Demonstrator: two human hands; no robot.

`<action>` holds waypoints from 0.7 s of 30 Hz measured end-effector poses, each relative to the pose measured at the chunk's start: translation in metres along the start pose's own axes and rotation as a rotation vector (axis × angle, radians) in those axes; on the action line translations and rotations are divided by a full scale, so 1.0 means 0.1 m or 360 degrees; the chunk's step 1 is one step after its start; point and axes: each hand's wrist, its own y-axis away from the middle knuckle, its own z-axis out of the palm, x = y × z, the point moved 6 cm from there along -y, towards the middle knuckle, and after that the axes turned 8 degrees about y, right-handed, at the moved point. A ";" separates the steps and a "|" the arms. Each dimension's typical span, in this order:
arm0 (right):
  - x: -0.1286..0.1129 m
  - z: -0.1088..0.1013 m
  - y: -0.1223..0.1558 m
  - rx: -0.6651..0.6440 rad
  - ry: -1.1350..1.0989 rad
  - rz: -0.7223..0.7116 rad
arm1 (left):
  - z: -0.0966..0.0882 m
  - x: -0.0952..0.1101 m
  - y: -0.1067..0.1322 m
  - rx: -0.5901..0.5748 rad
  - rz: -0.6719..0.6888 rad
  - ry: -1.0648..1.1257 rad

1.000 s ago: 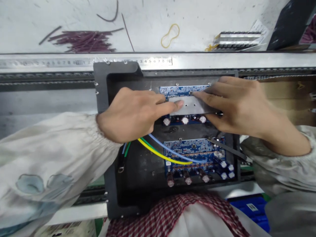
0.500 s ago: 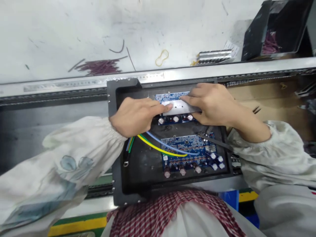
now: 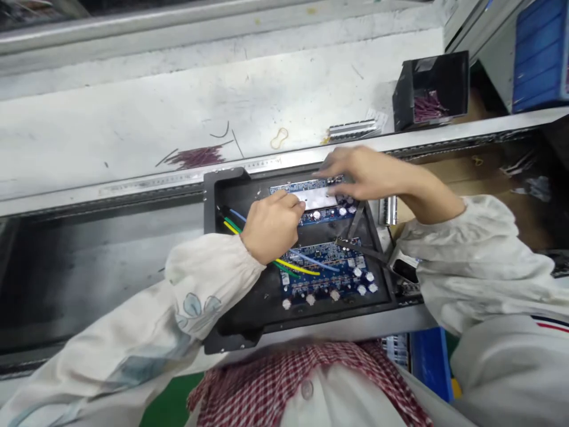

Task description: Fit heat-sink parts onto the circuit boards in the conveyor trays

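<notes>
silver metal plate lies on the far blue circuit board in the black metal tray. left hand pinches its left end; right hand, blurred, covers its right end, grip unclear. yellow and blue wires cross the near blue circuit board.

Finding plenty of open room on white bench beyond the rail, barring purple offcut pile, rubber band, metal stack & black bin at far right. Getting a wide free run over dark belt left of black tray. Squeezing inside tray past left hand & right hand over far board, past coloured wires crossing left-middle, past tweezers lying slantwise at right betw. far board & near board. Leaving only bare tray floor at near-left corner. Running into sleeves along both near approaches.
</notes>
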 end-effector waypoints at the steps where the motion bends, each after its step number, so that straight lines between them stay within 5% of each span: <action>1: 0.09 -0.02 0.00 0.0041 -0.0009 0.0051 | -0.01 -0.01 0.01 0.0054 0.0020 0.0003; 8: 0.26 0.11 -0.07 0.0013 -0.0079 0.0110 | -0.10 0.00 0.07 0.0423 0.0172 -0.0006; 21: 0.27 0.19 -0.12 -0.0069 -0.0029 0.0110 | -0.12 0.02 0.08 0.0530 0.0232 -0.0060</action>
